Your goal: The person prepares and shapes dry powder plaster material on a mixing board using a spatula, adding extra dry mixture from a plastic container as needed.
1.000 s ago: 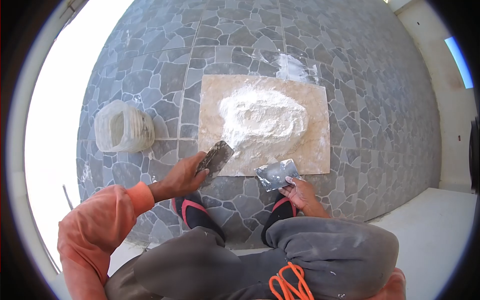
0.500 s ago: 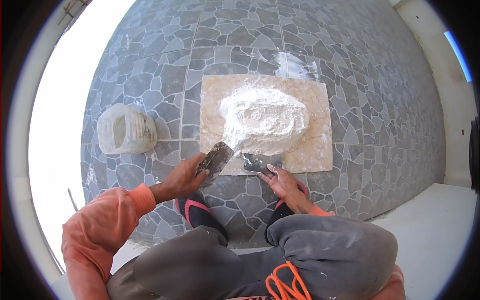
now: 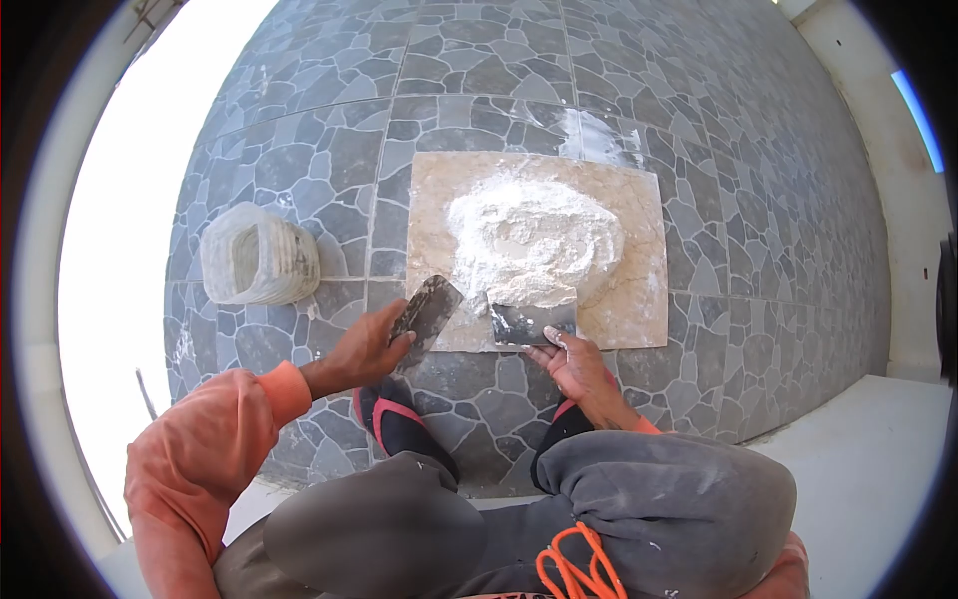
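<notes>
A heap of white powder (image 3: 534, 235) with a hollowed, damp-looking middle lies on a beige marbled tile (image 3: 639, 309). My right hand (image 3: 574, 366) is closed on a flat dark scraper blade (image 3: 527, 324), thumb on top. The blade's far edge meets the near side of the heap. My left hand (image 3: 361, 346) grips a second dark scraper (image 3: 429, 309), smeared with white and tilted over the tile's near left corner, beside the powder. Any handles on the scrapers are hidden by my fingers.
A cut-open whitish plastic container (image 3: 289, 262) stands on the patterned floor (image 3: 329, 150) at the left. White smears (image 3: 599, 135) mark the floor beyond the tile. My feet in flip-flops (image 3: 394, 419) are close to the tile's near edge. A pale wall (image 3: 908, 200) runs along the right.
My right hand's scraper has shifted slightly up against the near side of the powder and shows more of its face. My left hand stays nearly still. The whole view has shifted a little.
</notes>
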Tool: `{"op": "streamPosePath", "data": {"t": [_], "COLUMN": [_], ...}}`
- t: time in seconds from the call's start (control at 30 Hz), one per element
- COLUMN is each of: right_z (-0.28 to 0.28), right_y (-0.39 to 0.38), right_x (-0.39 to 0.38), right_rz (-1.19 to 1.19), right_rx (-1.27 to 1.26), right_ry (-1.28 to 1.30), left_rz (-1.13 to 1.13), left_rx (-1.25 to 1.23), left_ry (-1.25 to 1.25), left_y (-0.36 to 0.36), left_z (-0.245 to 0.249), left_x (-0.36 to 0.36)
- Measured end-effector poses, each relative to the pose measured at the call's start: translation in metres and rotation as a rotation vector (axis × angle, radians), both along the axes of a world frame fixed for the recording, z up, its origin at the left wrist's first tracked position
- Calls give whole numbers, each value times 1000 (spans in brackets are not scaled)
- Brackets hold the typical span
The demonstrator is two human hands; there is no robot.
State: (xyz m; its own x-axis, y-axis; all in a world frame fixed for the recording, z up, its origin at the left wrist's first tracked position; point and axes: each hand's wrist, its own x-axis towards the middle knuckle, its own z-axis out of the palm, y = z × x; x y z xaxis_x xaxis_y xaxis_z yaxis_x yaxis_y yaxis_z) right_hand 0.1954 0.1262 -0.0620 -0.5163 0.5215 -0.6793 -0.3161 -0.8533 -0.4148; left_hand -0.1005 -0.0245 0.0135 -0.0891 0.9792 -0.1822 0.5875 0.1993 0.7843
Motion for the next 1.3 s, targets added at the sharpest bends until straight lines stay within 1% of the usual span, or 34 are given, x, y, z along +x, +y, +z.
{"op": "streamPosePath", "data": {"t": [0.07,0.27,0.37,0.47,0.57,0.67,0.77,0.97,1.07,1.17,1.27,1.3], "right_z": [8,17,29,37,40,34,37,53,51,63,33,25], "right_y": [5,19,28,34,38,42,50,63,67,51,26,13], "right_x": [-6,-21,-30,-37,-42,-44,-47,-45,-30,-12,15,18], "right_rz": [18,48,12,-9,-46,-70,-102,-218,-200,-51,80,106], "right_rx": [26,100,61,64,38,17,-10,12,40,68,-95,-124], "right_ry": [6,50,28,47,43,92,99,45,42,-30,-57,-82], "left_rz": [11,-2,-13,-1,-8,-6,-21,-18,-5,-23,33,50], "left_rx": [-30,-18,-61,-25,-59,-25,-126,-75,-23,10,-94,-81], "left_ry": [-12,6,10,25,10,29,6,12,21,63,22,23], "left_y": [1,3,4,4,6,5,7,6,5,6,6,5], "left_z": [1,4,7,5,11,10,17,13,6,9,6,2], "left_x": [-1,-2,-3,-2,-2,-2,-3,-4,-4,-5,-10,-13]}}
